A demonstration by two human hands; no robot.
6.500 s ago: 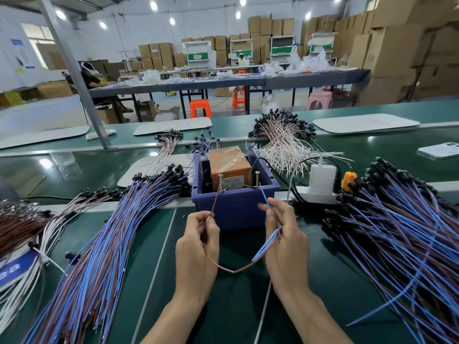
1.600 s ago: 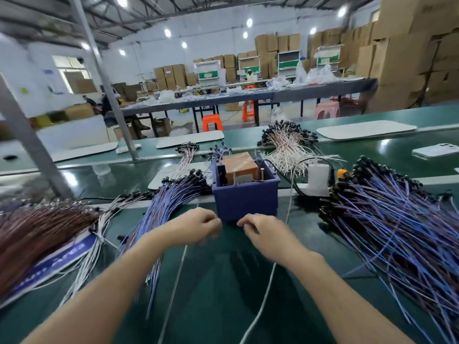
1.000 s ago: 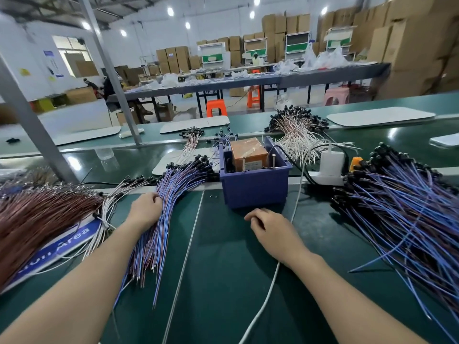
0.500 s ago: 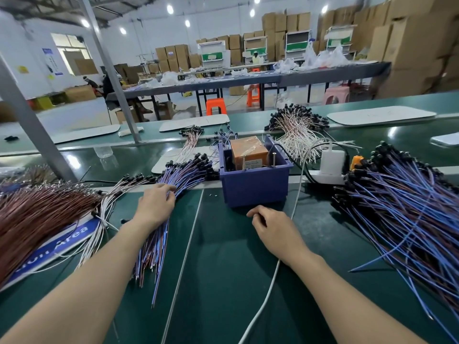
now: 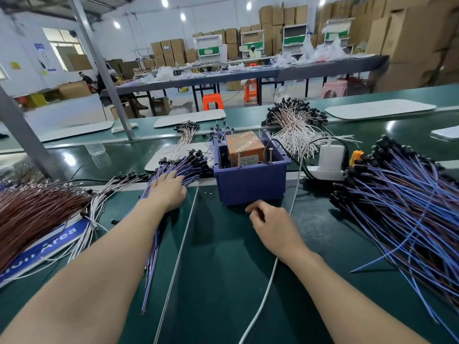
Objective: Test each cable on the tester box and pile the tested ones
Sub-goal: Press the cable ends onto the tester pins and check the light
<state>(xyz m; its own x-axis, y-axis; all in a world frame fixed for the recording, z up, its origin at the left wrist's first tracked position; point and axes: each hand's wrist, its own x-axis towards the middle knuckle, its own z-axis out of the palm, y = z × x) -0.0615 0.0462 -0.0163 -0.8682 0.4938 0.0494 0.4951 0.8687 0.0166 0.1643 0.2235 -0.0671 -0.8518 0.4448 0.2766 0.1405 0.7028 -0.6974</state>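
Left hand (image 5: 169, 192), fingers flat, presses the left pile of blue-and-brown cables (image 5: 191, 167) — a careless drag could scatter them; right hand (image 5: 270, 222) loosely curled, empty.

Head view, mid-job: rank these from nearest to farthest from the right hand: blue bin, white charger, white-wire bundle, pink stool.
1. Blue bin, just ahead of the right hand.
2. White charger, ahead to the right.
3. White-wire bundle, behind the bin.
4. Pink stool, on the floor beyond the belt.

Two bare forearms, bare left hand (image 5: 168, 192), bare right hand (image 5: 271, 219), uncovered as far as the view reaches
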